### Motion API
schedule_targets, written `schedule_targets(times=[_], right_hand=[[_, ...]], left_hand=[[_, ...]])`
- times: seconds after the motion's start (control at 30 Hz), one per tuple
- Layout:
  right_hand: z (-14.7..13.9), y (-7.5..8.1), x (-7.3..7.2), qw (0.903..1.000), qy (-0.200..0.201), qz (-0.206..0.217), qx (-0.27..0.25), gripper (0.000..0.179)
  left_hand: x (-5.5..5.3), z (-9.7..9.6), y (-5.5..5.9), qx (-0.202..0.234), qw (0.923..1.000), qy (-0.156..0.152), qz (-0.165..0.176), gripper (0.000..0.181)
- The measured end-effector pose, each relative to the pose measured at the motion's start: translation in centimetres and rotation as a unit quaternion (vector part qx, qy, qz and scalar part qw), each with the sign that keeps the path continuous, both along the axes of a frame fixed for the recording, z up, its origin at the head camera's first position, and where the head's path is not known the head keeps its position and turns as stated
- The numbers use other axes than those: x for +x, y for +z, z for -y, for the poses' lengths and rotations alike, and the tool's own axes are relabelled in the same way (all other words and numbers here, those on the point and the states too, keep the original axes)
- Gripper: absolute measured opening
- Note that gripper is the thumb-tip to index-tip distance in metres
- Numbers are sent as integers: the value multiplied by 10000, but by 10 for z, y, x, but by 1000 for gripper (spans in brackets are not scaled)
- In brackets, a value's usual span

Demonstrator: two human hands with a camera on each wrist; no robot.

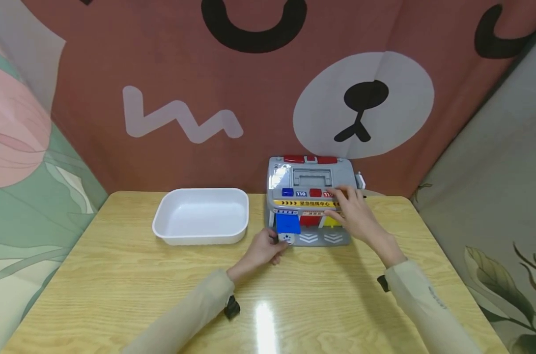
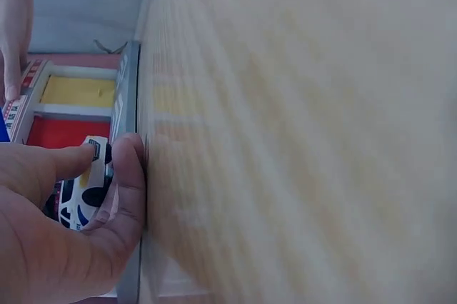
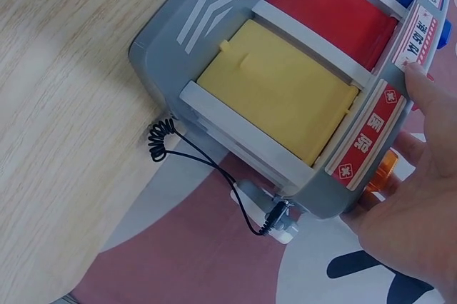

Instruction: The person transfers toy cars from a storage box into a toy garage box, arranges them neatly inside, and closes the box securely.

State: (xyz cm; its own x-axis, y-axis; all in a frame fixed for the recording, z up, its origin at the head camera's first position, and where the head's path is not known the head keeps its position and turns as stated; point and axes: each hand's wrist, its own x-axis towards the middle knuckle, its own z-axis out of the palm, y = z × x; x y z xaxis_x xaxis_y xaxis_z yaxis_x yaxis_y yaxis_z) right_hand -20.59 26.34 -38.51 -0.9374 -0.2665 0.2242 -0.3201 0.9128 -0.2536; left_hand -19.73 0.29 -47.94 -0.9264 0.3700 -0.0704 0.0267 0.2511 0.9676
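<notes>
A grey toy garage [image 1: 312, 196] stands against the back curtain, with blue, red and yellow doors along its front. Its blue door [image 1: 288, 223] is raised, while the red door [image 3: 335, 15] and yellow door [image 3: 278, 90] are down. At the blue bay, my left hand [image 1: 264, 246] pinches a small white toy police car [image 2: 89, 183] between thumb and fingers; part of the car is hidden by the hand. My right hand [image 1: 356, 214] rests on the garage's upper right front edge, thumb on the front, fingers near the orange button [image 3: 383, 170].
A white plastic tray [image 1: 201, 240] stands on the wooden table [image 1: 197, 290], left of the garage. A black coiled cord [image 3: 163, 140] runs to a white-and-grey piece [image 3: 264, 211] on the garage's right side. Printed curtains [image 1: 183, 59] enclose the back and sides.
</notes>
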Motion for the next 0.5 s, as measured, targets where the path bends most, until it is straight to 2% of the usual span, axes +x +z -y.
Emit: schedule_targets(times=[0.13, 0.27, 0.5], right_hand=[[0, -1, 0, 10000, -1, 37, -12, 66], [0, -1, 0, 10000, 1, 18, -29, 65], [-1, -1, 1, 10000, -17, 20, -39, 65]], left_hand=[[-6, 1, 3, -619, 9972, 111, -395, 18], [-10, 2, 4, -1025, 9930, 207, -547, 26], [-15, 5, 6, -877, 9952, 149, -417, 30]])
